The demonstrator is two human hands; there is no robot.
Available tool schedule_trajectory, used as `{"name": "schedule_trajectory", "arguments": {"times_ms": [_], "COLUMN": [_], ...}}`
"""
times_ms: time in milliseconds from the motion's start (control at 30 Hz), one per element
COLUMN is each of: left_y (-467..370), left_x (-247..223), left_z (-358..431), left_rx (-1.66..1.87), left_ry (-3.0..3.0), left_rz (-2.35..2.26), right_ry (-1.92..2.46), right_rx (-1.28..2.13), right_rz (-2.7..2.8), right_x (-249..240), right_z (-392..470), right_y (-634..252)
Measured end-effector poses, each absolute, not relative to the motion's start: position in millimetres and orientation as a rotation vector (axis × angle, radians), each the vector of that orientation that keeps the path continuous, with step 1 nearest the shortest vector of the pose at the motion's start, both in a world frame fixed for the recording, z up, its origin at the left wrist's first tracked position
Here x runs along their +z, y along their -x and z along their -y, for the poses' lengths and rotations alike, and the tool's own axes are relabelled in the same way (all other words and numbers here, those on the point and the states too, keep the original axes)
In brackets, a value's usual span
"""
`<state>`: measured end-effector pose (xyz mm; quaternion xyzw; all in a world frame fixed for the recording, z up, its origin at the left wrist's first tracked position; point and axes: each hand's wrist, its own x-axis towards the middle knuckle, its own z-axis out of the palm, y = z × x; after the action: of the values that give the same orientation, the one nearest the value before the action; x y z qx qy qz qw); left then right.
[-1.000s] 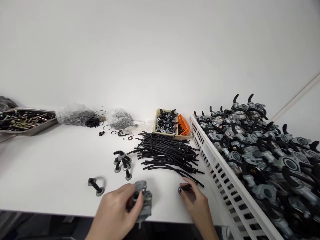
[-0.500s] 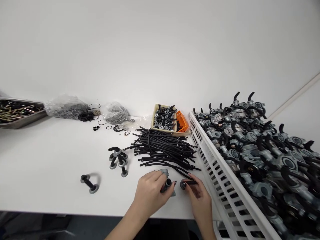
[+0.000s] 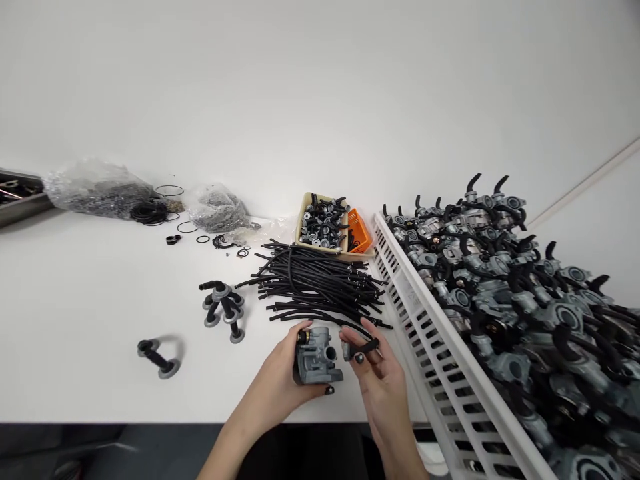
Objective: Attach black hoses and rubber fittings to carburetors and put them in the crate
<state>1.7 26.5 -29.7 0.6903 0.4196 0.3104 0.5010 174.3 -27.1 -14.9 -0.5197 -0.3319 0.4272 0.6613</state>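
A grey metal carburetor is in my left hand, gripped between the thumb below and the fingers behind its left side. Its round bore faces right. My right hand pinches a black rubber tube with a grey round cap on its end, held just right of the carburetor and apart from it. On the table to the left stand several similar capped tubes in a cluster. A single capped tube lies nearer the front edge.
Behind my hands lies a pile of black hoses. A white crate heaped with carburetors fills the right side. At the back are a cream bin of capped tubes, an orange basket, plastic bags and black rings.
My left hand has turned the carburetor so its body shows, and now grips it from the left. My right hand has raised the capped tube and turned its cap toward the carburetor.
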Motion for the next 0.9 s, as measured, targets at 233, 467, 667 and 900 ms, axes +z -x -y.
{"name": "schedule_trajectory", "arguments": {"times_ms": [233,467,667,900], "left_y": [-1,-1,3,3], "left_x": [-30,-32,-31,-29], "left_z": [-26,-26,-25,-22], "left_rx": [0.762,0.763,0.810,0.795], "left_ry": [-1.677,-1.714,-1.832,-1.927], "left_rz": [-1.044,-1.114,-1.210,-1.212], "right_ry": [1.271,1.276,1.161,1.097], "right_rx": [0.822,0.760,0.916,1.066], "right_rz": [0.844,0.934,0.871,0.675], "right_x": [-10,-11,-25,-39], "right_z": [17,8,3,18], "right_y": [-155,-157,-159,-158]}}
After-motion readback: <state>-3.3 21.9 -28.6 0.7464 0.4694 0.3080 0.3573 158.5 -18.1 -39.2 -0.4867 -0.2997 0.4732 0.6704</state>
